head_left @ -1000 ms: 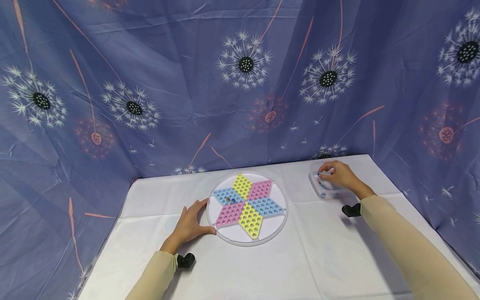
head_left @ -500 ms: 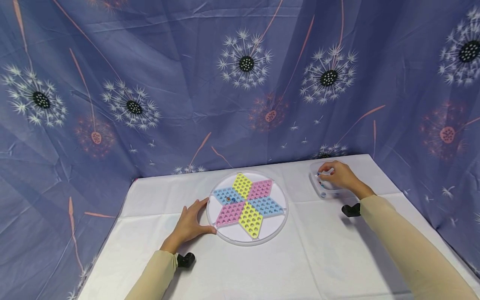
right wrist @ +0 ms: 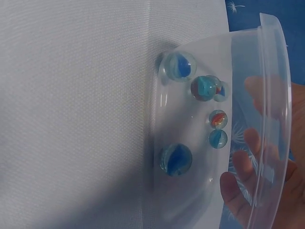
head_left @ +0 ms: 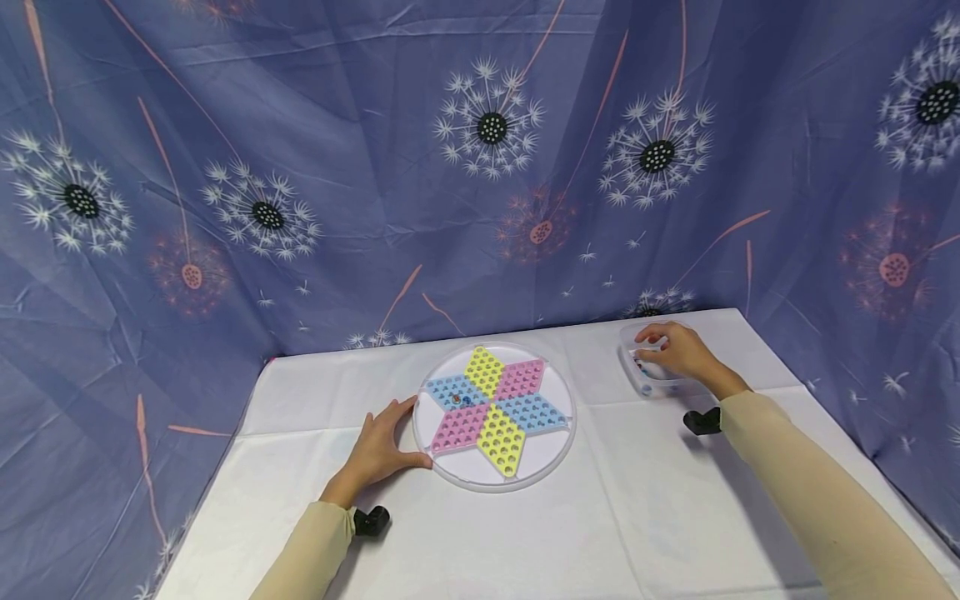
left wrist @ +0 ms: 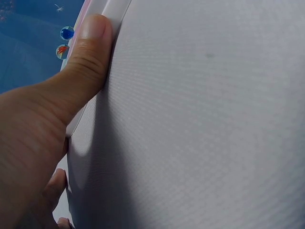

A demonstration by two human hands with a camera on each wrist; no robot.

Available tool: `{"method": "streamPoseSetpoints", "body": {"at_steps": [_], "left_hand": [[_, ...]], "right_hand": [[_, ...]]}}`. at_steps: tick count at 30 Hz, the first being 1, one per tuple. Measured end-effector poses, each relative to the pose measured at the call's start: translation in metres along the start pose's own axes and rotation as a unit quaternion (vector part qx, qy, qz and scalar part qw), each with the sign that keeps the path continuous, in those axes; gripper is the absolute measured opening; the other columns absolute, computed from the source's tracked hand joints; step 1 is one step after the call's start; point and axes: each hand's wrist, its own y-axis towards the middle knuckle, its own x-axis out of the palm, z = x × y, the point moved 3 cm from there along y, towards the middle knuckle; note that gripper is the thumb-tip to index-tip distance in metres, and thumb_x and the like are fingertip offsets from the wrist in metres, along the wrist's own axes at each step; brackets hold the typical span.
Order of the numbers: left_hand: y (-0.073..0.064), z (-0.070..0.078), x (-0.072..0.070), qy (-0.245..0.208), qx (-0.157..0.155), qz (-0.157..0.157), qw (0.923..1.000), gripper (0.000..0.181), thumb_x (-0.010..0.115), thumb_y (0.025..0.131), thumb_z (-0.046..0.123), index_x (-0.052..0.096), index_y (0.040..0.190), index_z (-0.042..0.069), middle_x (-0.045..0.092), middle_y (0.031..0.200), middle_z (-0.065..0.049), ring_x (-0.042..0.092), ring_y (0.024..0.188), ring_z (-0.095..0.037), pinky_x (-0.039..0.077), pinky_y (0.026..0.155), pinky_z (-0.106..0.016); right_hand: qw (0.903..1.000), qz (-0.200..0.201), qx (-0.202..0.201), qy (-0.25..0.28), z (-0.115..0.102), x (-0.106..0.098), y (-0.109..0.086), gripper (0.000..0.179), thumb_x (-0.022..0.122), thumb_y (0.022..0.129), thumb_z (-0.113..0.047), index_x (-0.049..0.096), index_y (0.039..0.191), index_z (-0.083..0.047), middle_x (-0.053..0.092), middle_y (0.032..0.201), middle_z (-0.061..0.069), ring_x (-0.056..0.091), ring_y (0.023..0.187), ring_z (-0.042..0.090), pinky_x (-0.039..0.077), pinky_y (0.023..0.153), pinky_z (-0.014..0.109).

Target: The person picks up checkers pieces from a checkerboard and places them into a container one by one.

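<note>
A round white Chinese checkers board point(head_left: 551, 450) with a yellow, pink and blue star lies on the table. In the head view, my left hand point(head_left: 380, 446) rests against its left rim, thumb and fingers spread along the edge. The left wrist view has the thumb point(left wrist: 88, 52) flat on the rim. A blue marble point(head_left: 467, 402) and an orange one point(head_left: 456, 399) sit in the blue point at left. My right hand point(head_left: 678, 350) reaches over a clear plastic box point(head_left: 628, 367); through its wall the fingers point(right wrist: 244, 164) look spread, with no marble between them.
Several marbles lie on the box's floor, among them a large blue marble point(right wrist: 176, 160) and a smaller orange-red one point(right wrist: 218, 119). White cloth point(head_left: 525, 542) covers the table. A blue dandelion-print curtain point(head_left: 390, 167) hangs behind.
A blue marble seen at my right fingertips in the earlier frames no longer shows there. The marbles inside the box look shifted. My left hand and the board have stayed put.
</note>
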Motion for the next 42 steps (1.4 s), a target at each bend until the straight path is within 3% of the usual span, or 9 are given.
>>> {"method": "streamPoseSetpoints", "body": {"at_steps": [9,20,42], "left_hand": [[0.000,0.001,-0.001,0.004,0.001,0.003,1.0000,0.119,0.087,0.053,0.062,0.037,0.152,0.016,0.040,0.152,-0.012,0.028,0.144,-0.036,0.004,0.116,-0.064],[0.000,0.002,-0.002,0.002,0.005,0.005,1.0000,0.119,0.086,0.054,0.062,0.037,0.152,0.016,0.040,0.152,-0.012,0.028,0.144,-0.036,0.004,0.116,-0.064],[-0.001,0.001,-0.001,0.002,0.011,0.006,0.9999,0.119,0.086,0.053,0.062,0.037,0.152,0.016,0.041,0.152,-0.013,0.029,0.143,-0.037,0.005,0.116,-0.064]], "right_hand": [[1.0000,0.005,-0.006,0.001,0.001,0.001,-0.001,0.025,0.073,0.089,-0.024,0.070,0.110,-0.010,0.062,0.107,0.021,0.061,0.088,0.036,0.051,0.079,0.053],[0.9999,-0.007,0.007,0.002,-0.002,-0.005,0.000,0.029,0.071,0.090,-0.024,0.068,0.116,-0.011,0.062,0.110,0.020,0.061,0.084,0.029,0.053,0.070,0.043],[0.9998,-0.012,-0.009,-0.014,-0.028,-0.021,0.006,0.038,0.070,0.091,-0.029,0.063,0.125,-0.011,0.062,0.112,0.020,0.063,0.092,0.033,0.054,0.075,0.049]]}}
